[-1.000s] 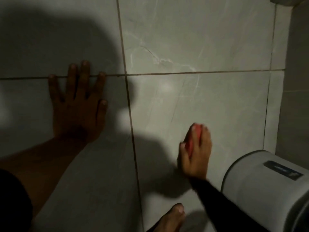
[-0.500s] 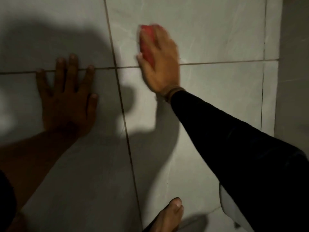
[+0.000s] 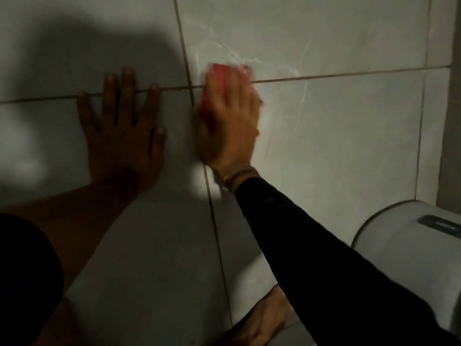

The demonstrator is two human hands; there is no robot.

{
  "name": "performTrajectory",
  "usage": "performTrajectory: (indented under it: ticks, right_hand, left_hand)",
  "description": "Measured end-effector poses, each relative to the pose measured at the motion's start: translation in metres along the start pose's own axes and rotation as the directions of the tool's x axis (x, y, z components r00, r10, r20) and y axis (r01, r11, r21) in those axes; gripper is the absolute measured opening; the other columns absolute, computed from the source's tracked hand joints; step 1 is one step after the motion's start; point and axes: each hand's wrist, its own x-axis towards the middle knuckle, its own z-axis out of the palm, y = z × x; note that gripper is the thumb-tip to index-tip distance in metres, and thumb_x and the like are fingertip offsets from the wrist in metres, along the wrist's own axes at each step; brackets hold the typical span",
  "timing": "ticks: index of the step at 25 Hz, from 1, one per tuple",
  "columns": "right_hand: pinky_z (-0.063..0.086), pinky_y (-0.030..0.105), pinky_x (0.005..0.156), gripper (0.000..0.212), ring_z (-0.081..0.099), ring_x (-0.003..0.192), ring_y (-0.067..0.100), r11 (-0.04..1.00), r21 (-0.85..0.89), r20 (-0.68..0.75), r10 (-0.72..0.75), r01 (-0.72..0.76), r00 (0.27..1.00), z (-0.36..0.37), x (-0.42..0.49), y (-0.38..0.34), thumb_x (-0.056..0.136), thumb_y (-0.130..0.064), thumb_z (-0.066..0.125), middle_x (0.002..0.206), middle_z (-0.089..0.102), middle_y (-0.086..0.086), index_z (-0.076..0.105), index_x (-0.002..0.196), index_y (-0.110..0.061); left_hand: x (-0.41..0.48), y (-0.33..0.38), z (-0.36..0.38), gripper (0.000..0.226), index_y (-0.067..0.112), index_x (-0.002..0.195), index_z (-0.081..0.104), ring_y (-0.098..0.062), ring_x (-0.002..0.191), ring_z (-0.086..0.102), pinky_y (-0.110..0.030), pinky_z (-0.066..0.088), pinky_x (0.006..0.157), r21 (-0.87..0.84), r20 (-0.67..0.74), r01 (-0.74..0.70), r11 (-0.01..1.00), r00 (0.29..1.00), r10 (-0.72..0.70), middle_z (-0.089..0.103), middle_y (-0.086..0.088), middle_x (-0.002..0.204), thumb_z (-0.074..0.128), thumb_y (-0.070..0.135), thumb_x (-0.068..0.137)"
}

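1. Gripping a red scrubbing pad [image 3: 215, 71], the right hand [image 3: 229, 121] lies palm down on the tiled floor [image 3: 336, 146], with fingers curled over the pad and the thumb along its left side. Both hand and pad are blurred.
2. The pad sits under that palm, pressed to the floor at the crossing of the two grout lines [image 3: 336, 75]. Red shows past the fingertips and beside the thumb.
3. Cord bands [image 3: 239, 176] ring the right wrist, and a black sleeve [image 3: 324, 245] covers the arm behind them.
4. Just left of the crossing, the left hand [image 3: 124, 141] lies flat in shadow, fingers straight and spread, holding nothing. Its fingertips reach across the horizontal line.
5. A bare foot [image 3: 264, 320] rests on the floor nearer the person, under the right arm.
6. Towards the floor's right edge stands a white rounded casing [image 3: 411, 245] with a dark label on top. Its inside is hidden from here, so I cannot tell whether it holds anything.
7. A grey wall [image 3: 455, 121] rises along that right edge.
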Motion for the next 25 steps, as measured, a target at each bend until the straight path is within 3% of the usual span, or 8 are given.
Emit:
performTrajectory:
  ticks: [2,6,10,14,17,21,23,25]
  right_hand:
    - [0.02,0.057,0.136,0.061,0.024,0.168,0.043,0.95,0.093,0.038,-0.303,0.298,0.952,0.008,-0.024,-0.013,0.108,-0.046,0.047,0.175,0.042,0.018,0.053,0.162,-0.017]
    - [0.015,0.058,0.137,0.06,0.004,0.174,0.03,0.904,0.078,0.35,-0.421,0.421,0.837,-0.028,-0.189,0.043,0.109,-0.047,0.045,0.186,0.005,-0.005,0.038,0.167,-0.033]
    - [0.04,0.077,0.119,0.072,0.022,0.165,0.039,0.99,-0.076,0.399,-0.082,0.122,0.913,-0.07,-0.218,0.139,0.1,-0.045,0.058,0.186,-0.003,-0.002,0.036,0.165,-0.023]
    - [0.03,0.064,0.131,0.074,0.029,0.166,0.04,0.949,-0.024,0.06,0.315,-0.314,0.947,-0.063,-0.071,0.156,0.103,-0.047,0.052,0.177,0.035,0.02,0.043,0.166,-0.009]
    - [0.032,0.059,0.133,0.068,0.037,0.162,0.044,0.969,-0.006,-0.061,0.248,-0.249,0.967,-0.044,0.024,0.117,0.104,-0.04,0.056,0.171,0.046,0.021,0.05,0.162,-0.007]
    - [0.039,0.057,0.122,0.061,0.041,0.158,0.045,0.985,0.097,0.079,-0.15,0.142,0.986,-0.014,-0.023,0.012,0.099,-0.037,0.056,0.163,0.055,0.021,0.059,0.155,-0.013]
    - [0.032,0.047,0.121,0.058,0.037,0.16,0.034,0.942,0.332,0.225,-0.134,0.053,0.965,-0.021,-0.097,-0.028,0.101,-0.043,0.055,0.165,0.053,0.012,0.058,0.155,-0.021]
    - [0.03,0.029,0.119,0.051,0.043,0.155,0.013,0.742,0.587,0.415,0.068,-0.324,0.907,-0.054,-0.155,-0.05,0.104,-0.043,0.052,0.162,0.054,0.002,0.057,0.153,-0.028]
  left_hand:
    - [-0.001,-0.001,-0.001,0.071,0.031,0.175,0.015,-0.04,0.17,0.008,-0.075,0.004,0.128,-0.023,0.004,0.006,1.0,1.0,-0.006,0.006,-0.014,0.184,0.032,0.049,0.108]
    - [-0.001,0.0,-0.003,0.074,0.03,0.176,0.012,-0.04,0.17,0.006,-0.074,0.004,0.129,0.004,0.033,0.017,1.0,0.999,-0.017,0.003,-0.012,0.185,0.031,0.05,0.107]
    - [-0.003,0.001,-0.006,0.074,0.029,0.176,0.011,-0.04,0.17,0.005,-0.074,0.004,0.129,0.005,0.066,0.025,1.0,0.997,-0.026,0.002,-0.012,0.185,0.028,0.051,0.108]
    - [-0.002,0.002,-0.005,0.074,0.028,0.176,0.014,-0.04,0.17,0.006,-0.075,0.005,0.129,0.002,0.071,0.018,1.0,0.997,-0.019,0.003,-0.013,0.184,0.03,0.05,0.107]
    - [-0.002,0.001,-0.004,0.074,0.029,0.176,0.015,-0.04,0.17,0.006,-0.075,0.005,0.128,0.038,0.071,0.004,0.999,0.997,-0.007,0.004,-0.013,0.184,0.03,0.049,0.106]
    - [0.0,0.01,-0.02,0.071,0.026,0.176,0.016,-0.044,0.169,0.007,-0.073,0.003,0.128,0.022,0.122,0.03,0.999,0.992,-0.032,0.006,-0.018,0.184,0.034,0.046,0.109]
    - [0.0,0.017,-0.041,0.072,0.022,0.176,0.017,-0.048,0.168,0.008,-0.072,0.008,0.128,0.017,0.248,0.027,0.999,0.968,-0.03,0.006,-0.023,0.183,0.038,0.043,0.111]
    - [-0.001,0.023,-0.069,0.072,0.018,0.175,0.022,-0.049,0.167,0.014,-0.068,0.017,0.127,0.002,0.435,0.072,0.997,0.898,-0.066,0.009,-0.024,0.182,0.045,0.039,0.109]
